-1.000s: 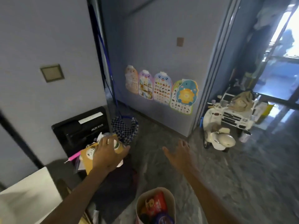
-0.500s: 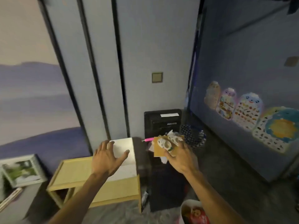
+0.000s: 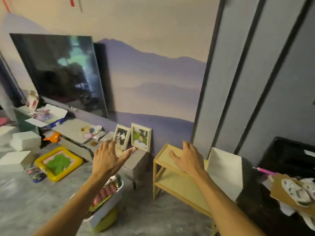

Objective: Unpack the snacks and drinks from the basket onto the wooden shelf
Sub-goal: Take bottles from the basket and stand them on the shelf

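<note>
Two bare arms reach forward with palms down and fingers spread, holding nothing. The left hand (image 3: 109, 160) has its forearm crossing over the basket (image 3: 107, 208), and the right hand (image 3: 187, 159) hovers at the wooden shelf (image 3: 175, 183). The white-walled, yellow-based basket sits on the grey floor just left of the shelf, filled with red and pink snack packets (image 3: 104, 193). A white box (image 3: 225, 172) stands on the pale two-tier shelf's right end. Framed photos (image 3: 141, 137) lean against the wall behind.

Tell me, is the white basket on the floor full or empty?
Pretty full: pink and red snack packets lie piled inside the white rectangular basket, up near its rim.
</note>
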Demonstrator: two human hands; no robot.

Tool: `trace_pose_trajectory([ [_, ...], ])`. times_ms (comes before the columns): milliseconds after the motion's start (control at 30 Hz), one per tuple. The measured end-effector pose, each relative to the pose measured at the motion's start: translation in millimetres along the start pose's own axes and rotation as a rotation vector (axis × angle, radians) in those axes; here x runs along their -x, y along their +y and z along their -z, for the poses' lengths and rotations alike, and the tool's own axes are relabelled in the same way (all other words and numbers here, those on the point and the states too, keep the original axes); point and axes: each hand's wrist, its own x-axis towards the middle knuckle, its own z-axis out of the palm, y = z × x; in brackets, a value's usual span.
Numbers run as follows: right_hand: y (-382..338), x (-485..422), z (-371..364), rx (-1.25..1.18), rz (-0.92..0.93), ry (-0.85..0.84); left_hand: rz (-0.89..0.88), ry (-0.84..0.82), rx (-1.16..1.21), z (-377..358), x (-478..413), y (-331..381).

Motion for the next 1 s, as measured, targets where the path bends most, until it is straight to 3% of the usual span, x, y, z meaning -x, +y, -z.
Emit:
trace_pose_trajectory([
  [200, -118.3, -12.0, -75.7, 0.008, 0.150, -0.129, 0.154, 0.029, -0.067, 22.6, 7.3, -120.0],
  [467, -218.6, -20.5, -161.3, 0.034, 0.331, -0.288, 0.355, -0.040, -0.093, 12.3, 29.0, -230.3],
  [700, -252.7, -63.4, -234.1, 0.082, 0.387, -0.455, 0.467, -0.159, -0.103, -31.5, 13.0, -266.8],
  [1000, -252.9, -174.4, -356.1, 0.117, 0.406, -0.632, 0.518, -0.338, -0.095, -142.0, -68.2, -289.2],
])
